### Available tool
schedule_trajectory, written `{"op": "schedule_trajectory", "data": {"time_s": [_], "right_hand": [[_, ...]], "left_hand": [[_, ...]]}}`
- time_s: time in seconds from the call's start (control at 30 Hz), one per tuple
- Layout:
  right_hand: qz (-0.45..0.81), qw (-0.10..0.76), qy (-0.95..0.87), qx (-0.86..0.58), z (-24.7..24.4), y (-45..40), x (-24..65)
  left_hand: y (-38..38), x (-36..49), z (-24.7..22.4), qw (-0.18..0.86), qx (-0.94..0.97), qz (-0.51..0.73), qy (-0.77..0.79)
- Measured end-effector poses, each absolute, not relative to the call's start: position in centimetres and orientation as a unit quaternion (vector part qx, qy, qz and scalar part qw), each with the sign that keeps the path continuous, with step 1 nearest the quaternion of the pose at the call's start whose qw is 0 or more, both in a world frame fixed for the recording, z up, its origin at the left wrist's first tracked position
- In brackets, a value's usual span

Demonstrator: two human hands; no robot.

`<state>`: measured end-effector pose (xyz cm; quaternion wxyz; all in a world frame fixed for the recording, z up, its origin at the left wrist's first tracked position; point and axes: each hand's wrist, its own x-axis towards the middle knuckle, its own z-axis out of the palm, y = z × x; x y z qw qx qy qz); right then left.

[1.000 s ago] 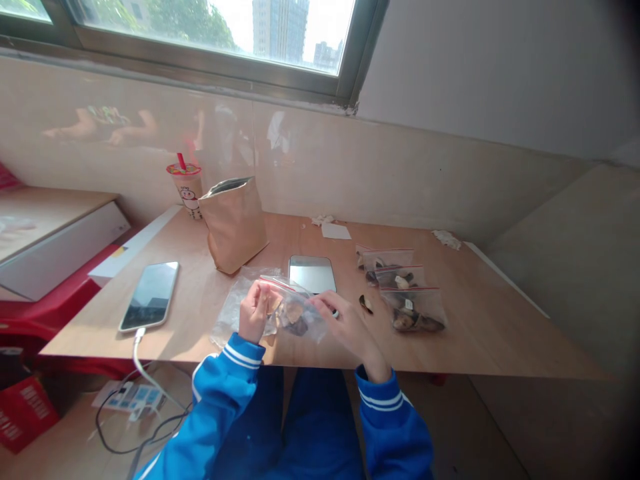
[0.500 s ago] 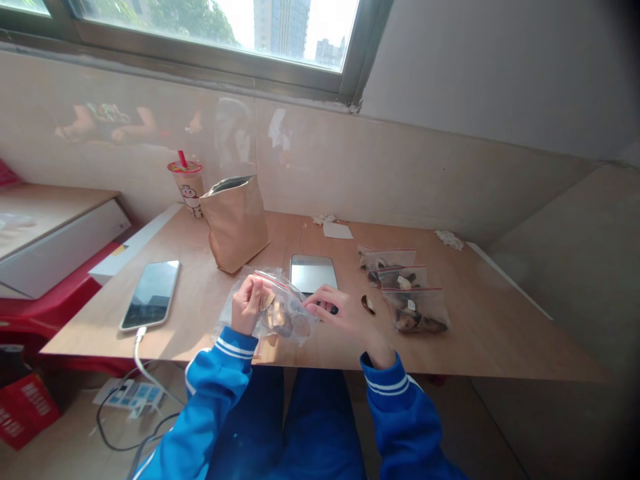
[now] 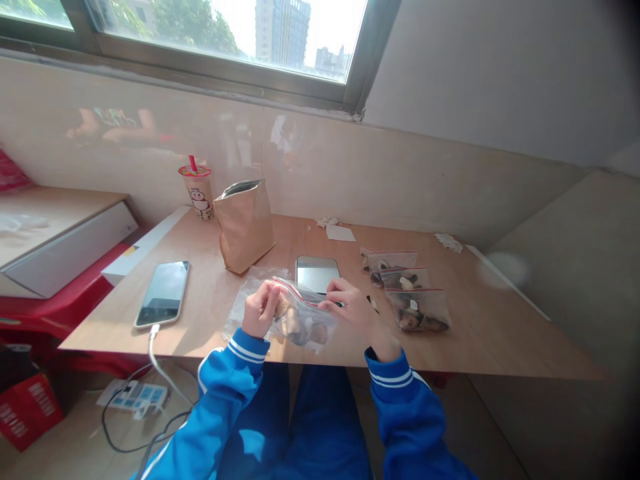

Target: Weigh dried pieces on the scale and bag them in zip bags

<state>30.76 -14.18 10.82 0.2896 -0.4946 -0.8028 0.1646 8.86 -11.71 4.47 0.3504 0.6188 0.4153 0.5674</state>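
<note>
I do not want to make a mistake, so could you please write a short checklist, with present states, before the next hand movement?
1. Left hand holds clear bag: ok, near its red strip.
2. Right hand is at the bag: ok, fingertips near its right end.
3. Pieces inside the bag: ok, visible through plastic.
4. Strip fully pressed shut: cannot tell.
5. No loose pieces outside: not ok, a dark piece lies beyond the right hand.
6. Paper bag upright: ok, top open.
</note>
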Motion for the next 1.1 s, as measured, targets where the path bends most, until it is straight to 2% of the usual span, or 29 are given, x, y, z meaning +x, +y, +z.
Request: {"op": "schedule_trajectory", "data": {"time_s": [0.17, 0.37, 0.47, 0.63, 0.8, 1.1], "right_hand": [[0.256, 0.341, -0.756, -0.497, 11.9, -14.6, 31.1], [0.373, 0.578, -0.567, -0.453, 8.2, -16.0, 29.8], [0.424, 0.573, -0.517, -0.475, 6.4, -16.8, 28.7], [0.343, 0.61, -0.472, -0.536, 5.9, -16.1, 28.2], [0.296, 0.609, -0.468, -0.567, 5.7, -15.7, 28.3], [0.325, 0.638, -0.423, -0.555, 2.1, -15.7, 29.9]], "left_hand": [[-11.6, 8.0, 4.5, 0.36, 0.599, 0.574, 0.426], [-12.5, 9.9, 3.6, 0.406, 0.492, 0.624, 0.451], [-13.1, 11.1, 3.8, 0.403, 0.472, 0.634, 0.462], [-13.2, 12.1, 4.5, 0.395, 0.461, 0.64, 0.471], [-12.7, 13.0, 3.5, 0.46, 0.421, 0.641, 0.448], [-12.4, 13.5, 0.5, 0.435, 0.435, 0.627, 0.478]]}}
